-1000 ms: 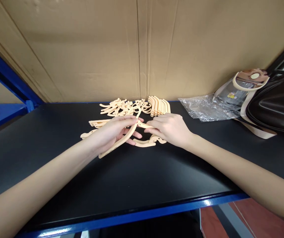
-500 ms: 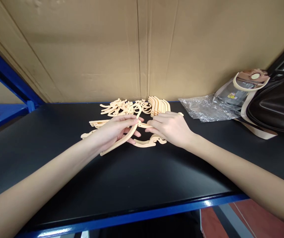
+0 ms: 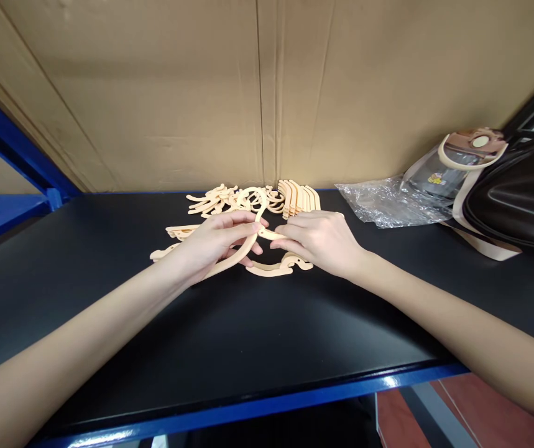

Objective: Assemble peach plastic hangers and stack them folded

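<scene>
Hook piece (image 3: 237,256): lower end swung slightly up toward wrist of left hand (image 3: 222,235), whose fingers pinch it | right hand (image 3: 320,239): fingers grip narrow arm (image 3: 272,236) | both held over worktop (image 3: 267,336), well in from front edge | joint (image 3: 262,231) apparently still being worked; seating unclear

The one camera is worn on the person's head. It looks forward and down across the black bench (image 3: 267,339), from above its near edge, which crosses the lower part of the view. The forearms (image 3: 108,326) enter from the lower left and lower right, and the left hand (image 3: 224,239) and right hand (image 3: 320,242) come near the centre. The cardboard wall (image 3: 155,93) behind is seen almost frontally. The view is wide: the right border cuts the dark bag (image 3: 521,193).
</scene>
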`<state>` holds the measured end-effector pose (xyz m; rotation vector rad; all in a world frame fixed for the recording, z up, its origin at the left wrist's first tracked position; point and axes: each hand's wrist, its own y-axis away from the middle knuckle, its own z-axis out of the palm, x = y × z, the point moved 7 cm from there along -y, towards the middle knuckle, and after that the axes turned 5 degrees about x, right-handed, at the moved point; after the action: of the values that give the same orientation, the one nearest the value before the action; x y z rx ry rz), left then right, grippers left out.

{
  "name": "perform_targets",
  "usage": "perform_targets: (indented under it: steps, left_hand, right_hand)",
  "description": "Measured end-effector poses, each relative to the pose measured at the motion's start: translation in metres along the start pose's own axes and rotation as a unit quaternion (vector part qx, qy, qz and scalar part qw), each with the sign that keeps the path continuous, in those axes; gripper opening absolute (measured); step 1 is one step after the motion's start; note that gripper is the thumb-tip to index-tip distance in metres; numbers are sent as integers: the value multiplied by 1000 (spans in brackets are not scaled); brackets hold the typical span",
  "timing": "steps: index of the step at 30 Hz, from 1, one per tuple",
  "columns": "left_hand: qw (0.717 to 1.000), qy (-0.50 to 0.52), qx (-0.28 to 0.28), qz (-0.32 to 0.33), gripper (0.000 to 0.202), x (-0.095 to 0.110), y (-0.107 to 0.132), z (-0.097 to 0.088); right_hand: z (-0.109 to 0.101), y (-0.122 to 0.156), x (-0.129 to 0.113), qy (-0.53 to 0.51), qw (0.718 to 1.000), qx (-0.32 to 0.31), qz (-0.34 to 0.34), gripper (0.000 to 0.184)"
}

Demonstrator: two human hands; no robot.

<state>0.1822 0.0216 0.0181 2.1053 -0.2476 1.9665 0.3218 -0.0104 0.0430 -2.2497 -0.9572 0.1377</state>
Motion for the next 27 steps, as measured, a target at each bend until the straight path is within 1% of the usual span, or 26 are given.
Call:
perform_targets:
  steps: [3,7,9,12,16,22,27]
  left_hand:
    - [1000,-14,3,9,12,1,0,1]
    - [999,-37,3,6,16,1,2,4]
    - [999,-38,5,4,19,1,3,4]
    - [1000,-25,15,-2,17,0,2,2]
    - [999,-5,7,-34,14,-4,2,1]
    - [998,2,8,-56,21,-7,1,-1]
    - [998,0,-5,-63,25,-8,0,0]
  right_hand:
    - [3,1,1,-17,1000,-16,18,60]
    - [9,2,2,-33,998,-38,44,56]
    - [9,2,3,-29,998,-34,50,53]
    - [7,2,5,-23,998,-27,51,50]
    - [5,2,13,-26,998,-17,60,49]
    - [9,1,10,-7,999,-30,18,37]
    - [7,2,7,4,1000,-9,6,39]
